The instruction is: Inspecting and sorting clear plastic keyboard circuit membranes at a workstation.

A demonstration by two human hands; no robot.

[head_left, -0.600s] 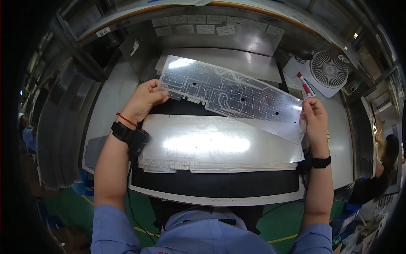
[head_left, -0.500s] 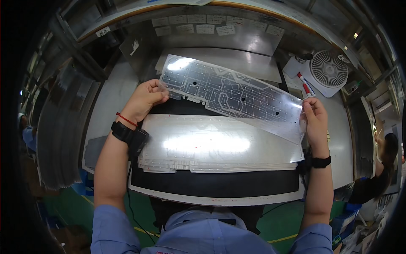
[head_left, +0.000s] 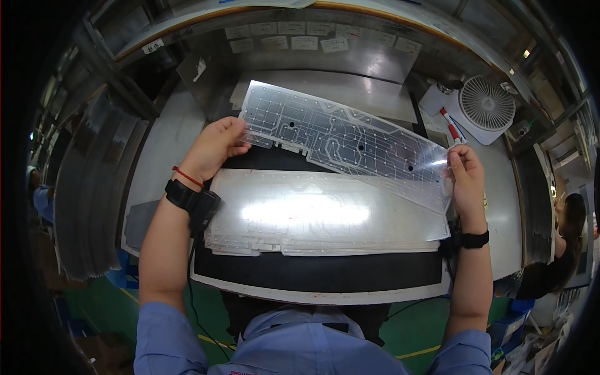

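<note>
A thin clear membrane circuit sheet [head_left: 337, 134], printed with pale traces, dots and a few dark holes, is held up tilted, its left end farther away than its right. My left hand [head_left: 220, 142] pinches its left end between thumb and fingers. At the opposite end, my right hand [head_left: 464, 175] grips the right edge, thumb on top. Below lies a stack of similar clear sheets [head_left: 281, 187], with a bright glare across its middle. The held sheet's lower right part overlaps the stack's far right corner. The stack rests on a black mat [head_left: 350, 270].
A white fan [head_left: 487, 103] stands at the back right, with a red and white marker [head_left: 451, 128] beside it. Tall piles of grey sheets [head_left: 94, 187] stand at the left. Paper labels [head_left: 304, 42] line the metal back panel. Another person [head_left: 565, 231] is partly visible at far right.
The held sheet has tilted slightly, so the bright glare on its left end has faded and its traces show more clearly. Both hands keep their hold, nearly in place.
</note>
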